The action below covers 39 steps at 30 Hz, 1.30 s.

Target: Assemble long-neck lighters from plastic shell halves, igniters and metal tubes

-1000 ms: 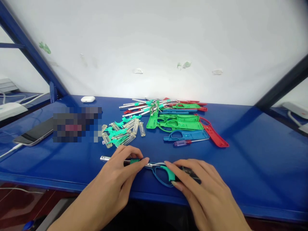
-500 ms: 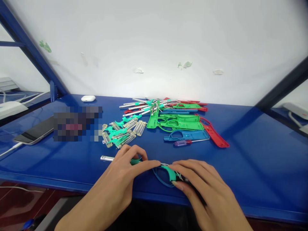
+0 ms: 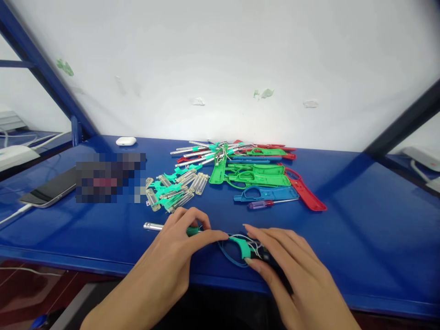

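A partly assembled stick lighter lies at the table's front edge, its metal tube [image 3: 153, 226] pointing left. Its blue casing [image 3: 231, 260] forms a loop around the teal trigger [image 3: 244, 248], and thin white wires [image 3: 256, 250] run loose beside it. My left hand [image 3: 182, 243] is closed over the tube's inner end, thumb tip at the top of the trigger. My right hand [image 3: 295, 256] curls around the handle end, its thumb beneath the trigger and its index fingertip lifted off the wires. Most of the handle is hidden under that hand.
Clear fuel tanks with teal triggers [image 3: 172, 192] lie in a pile beyond my left hand. Behind are metal tubes [image 3: 192, 153], green casings [image 3: 261, 176], a blue casing [image 3: 268, 193], a red casing [image 3: 307, 192] and a screwdriver [image 3: 261, 204]. A phone [image 3: 51, 185] rests left.
My right index finger has lifted up from the trigger and wires, exposing more of the white wires. My left hand has hardly moved.
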### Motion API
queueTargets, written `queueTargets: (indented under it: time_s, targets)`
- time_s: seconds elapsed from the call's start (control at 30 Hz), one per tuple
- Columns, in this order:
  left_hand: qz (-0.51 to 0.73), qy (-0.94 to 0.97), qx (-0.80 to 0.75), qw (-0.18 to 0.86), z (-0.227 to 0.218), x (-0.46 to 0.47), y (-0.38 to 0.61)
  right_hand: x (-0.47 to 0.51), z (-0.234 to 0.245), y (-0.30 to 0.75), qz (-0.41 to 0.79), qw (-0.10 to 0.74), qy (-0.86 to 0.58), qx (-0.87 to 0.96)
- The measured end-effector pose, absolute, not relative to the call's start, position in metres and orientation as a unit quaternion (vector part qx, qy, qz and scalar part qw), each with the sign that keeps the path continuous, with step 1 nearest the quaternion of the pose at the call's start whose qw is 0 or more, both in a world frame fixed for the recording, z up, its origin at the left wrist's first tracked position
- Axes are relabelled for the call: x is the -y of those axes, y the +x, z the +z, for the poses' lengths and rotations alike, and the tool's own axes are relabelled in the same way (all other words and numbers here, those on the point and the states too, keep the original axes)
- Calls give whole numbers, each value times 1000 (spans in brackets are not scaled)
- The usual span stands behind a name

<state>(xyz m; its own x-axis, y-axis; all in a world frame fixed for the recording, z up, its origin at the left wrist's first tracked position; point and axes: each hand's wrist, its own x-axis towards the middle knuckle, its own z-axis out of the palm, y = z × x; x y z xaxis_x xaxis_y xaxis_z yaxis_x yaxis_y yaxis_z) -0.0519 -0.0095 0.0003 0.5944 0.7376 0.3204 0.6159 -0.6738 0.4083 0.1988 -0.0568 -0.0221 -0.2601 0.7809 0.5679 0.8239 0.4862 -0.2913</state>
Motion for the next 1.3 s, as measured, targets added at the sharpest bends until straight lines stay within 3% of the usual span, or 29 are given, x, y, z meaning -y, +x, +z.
queueTargets:
  time_s: [1.1,1.3]
  targets:
    - [223,889,-380,125,-1,10,-54,56,-21,197,30,351,-512,784]
    - [238,884,-379,138,-4,10,-53,62,-18,204,-13,423,-550,720]
